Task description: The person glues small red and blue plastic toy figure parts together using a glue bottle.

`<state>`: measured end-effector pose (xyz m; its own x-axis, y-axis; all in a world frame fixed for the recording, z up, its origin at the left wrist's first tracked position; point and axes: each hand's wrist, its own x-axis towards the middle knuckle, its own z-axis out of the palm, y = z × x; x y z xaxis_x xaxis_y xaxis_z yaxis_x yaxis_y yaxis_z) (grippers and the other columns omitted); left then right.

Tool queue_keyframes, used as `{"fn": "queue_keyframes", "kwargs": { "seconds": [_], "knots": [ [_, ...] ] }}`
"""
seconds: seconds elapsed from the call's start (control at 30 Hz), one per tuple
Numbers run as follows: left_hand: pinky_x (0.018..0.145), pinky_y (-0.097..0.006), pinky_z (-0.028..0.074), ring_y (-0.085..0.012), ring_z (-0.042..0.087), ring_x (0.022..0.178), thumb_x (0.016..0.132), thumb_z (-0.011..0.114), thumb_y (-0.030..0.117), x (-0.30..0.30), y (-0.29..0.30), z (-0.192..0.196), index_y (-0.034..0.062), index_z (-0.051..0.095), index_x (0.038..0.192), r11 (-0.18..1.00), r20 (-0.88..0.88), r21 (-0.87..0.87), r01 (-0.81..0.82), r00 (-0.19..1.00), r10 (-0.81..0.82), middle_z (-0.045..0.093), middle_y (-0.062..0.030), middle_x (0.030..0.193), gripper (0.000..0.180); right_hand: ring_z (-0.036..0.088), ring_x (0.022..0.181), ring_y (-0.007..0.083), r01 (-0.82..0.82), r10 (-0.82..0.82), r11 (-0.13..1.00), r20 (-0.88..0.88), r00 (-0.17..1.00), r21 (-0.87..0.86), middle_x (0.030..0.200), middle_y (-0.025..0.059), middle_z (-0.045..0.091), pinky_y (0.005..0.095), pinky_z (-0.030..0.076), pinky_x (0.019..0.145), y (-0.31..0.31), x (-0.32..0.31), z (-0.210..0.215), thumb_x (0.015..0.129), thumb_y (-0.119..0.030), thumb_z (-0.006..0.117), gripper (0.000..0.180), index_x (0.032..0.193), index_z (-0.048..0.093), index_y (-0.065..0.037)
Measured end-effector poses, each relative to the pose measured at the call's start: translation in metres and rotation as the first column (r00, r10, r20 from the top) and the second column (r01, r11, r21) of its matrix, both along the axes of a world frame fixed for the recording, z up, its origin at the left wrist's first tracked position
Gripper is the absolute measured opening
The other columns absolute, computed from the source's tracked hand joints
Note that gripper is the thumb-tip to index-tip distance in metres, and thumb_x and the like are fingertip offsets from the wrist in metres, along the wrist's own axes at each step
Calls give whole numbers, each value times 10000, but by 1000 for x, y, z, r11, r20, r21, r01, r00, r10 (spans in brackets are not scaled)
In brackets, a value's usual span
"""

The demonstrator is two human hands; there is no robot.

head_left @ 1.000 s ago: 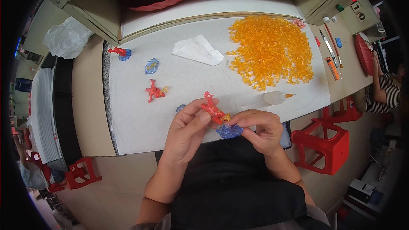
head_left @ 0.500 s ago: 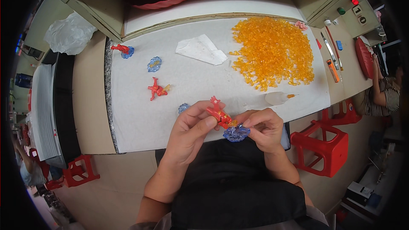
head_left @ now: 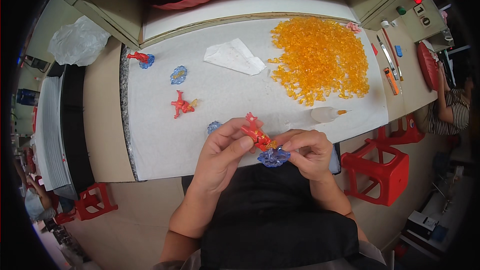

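Between thumb and fingers, my left hand (head_left: pixel 220 151) grips a small red figurine (head_left: pixel 256 136) with a raised red limb. At its lower end, a translucent orange piece (head_left: pixel 271 145) meets a clear blue scalloped base (head_left: pixel 274 157). My right hand (head_left: pixel 310 152) pinches the edge of that base. Whether figurine and base are joined or only touching, I cannot tell. Left of my hands lies another red figurine (head_left: pixel 182 104) with an orange piece. A second blue base (head_left: pixel 214 127) lies partly behind my left fingers, and another blue base (head_left: pixel 178 75) with orange on it sits farther back.
A red figurine on a blue base (head_left: pixel 141 58) stands at the far left. Many orange pieces (head_left: pixel 320 60) are heaped at right, with a needle-tipped bottle (head_left: pixel 325 114) before them. A folded white paper (head_left: pixel 235 57), tweezers (head_left: pixel 386 57) and an orange cutter (head_left: pixel 390 80) lie about.
The blue base has shifted slightly to the left against the figurine's lower end. Both hands keep their grips. The whole table view has moved a little to the left.
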<state>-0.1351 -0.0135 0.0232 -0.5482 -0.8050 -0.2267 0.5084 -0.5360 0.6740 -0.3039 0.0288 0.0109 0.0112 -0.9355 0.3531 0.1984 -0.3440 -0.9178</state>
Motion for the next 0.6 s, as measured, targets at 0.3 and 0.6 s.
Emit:
{"fn": "queue_keyframes", "kwargs": {
  "seconds": [0.3,0.6],
  "knots": [
    [858,-279,371,-132,508,941,793,526,53,3,-1,-4,4,485,1068,1000,-45,3,19,999,-19,532,-94,1052,282,613,767,230,62,-69,997,-204,977,-41,821,132,619,276,484,671,0,-2,13,651,97,586,178,800,581,0],
    [853,-276,377,-128,510,939,793,519,43,1,-1,0,2,485,1061,999,3,-28,16,1000,-15,535,-95,1044,273,609,738,244,76,-99,994,-334,937,-82,770,173,608,285,487,632,-1,-5,19,632,116,601,169,775,577,31]
  ]
}}
